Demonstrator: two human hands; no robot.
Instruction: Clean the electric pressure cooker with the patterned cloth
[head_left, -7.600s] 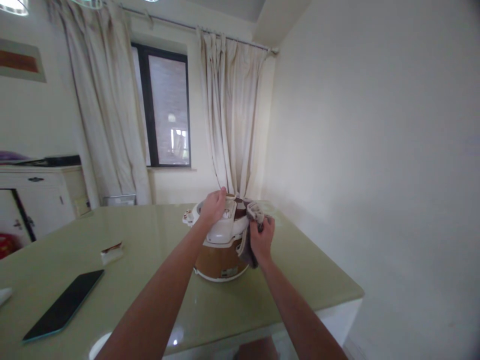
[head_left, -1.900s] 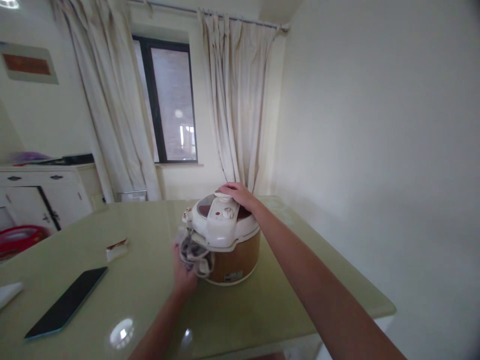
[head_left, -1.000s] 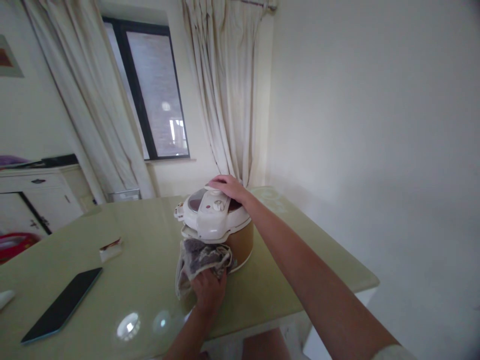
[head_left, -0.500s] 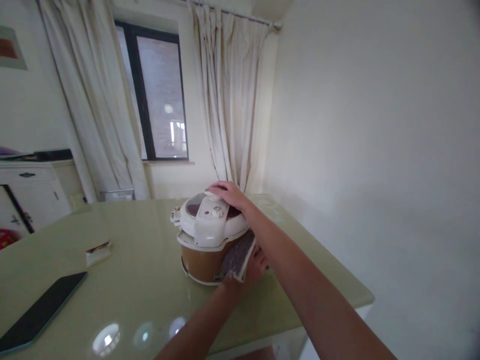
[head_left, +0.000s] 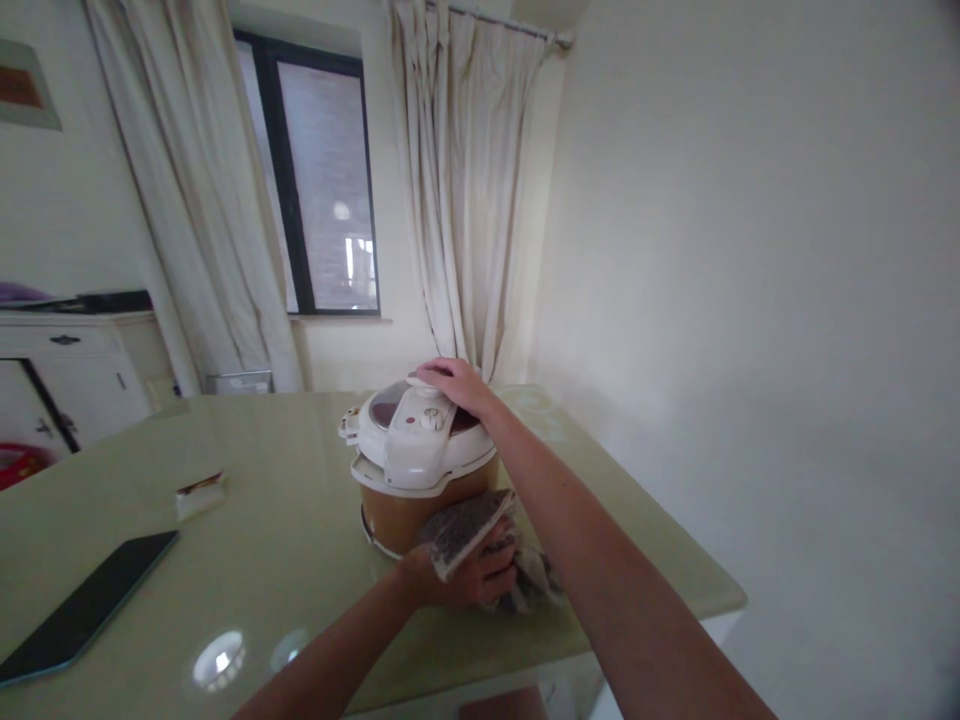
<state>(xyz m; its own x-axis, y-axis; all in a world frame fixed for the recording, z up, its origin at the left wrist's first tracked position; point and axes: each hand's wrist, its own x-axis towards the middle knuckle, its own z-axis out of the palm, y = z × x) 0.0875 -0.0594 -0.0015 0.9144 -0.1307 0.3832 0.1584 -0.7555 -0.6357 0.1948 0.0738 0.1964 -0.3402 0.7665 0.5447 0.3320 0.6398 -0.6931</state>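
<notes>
A white-lidded electric cooker (head_left: 420, 450) with a brown body stands upright on the table, its lid on. My right hand (head_left: 456, 384) is closed over the white handle on top of the lid, hiding most of it. Lower down, my left hand (head_left: 476, 578) grips a crumpled grey-brown cloth (head_left: 465, 528) against the near right side of the body. Part of that cloth hangs out past the fingers to the right, beneath my right forearm. A dial sits on the front of the lid.
The green glossy table (head_left: 277, 480) ends at a right edge near the wall. On its left lie a dark phone or tablet (head_left: 90, 605) and a small whitish packet (head_left: 200, 495). Behind are curtains (head_left: 472, 180), a window and a white cabinet (head_left: 82, 370).
My left hand has moved left and toward me along the cooker's side with the cloth, and more of the cloth now shows. My right hand stays on the lid handle.
</notes>
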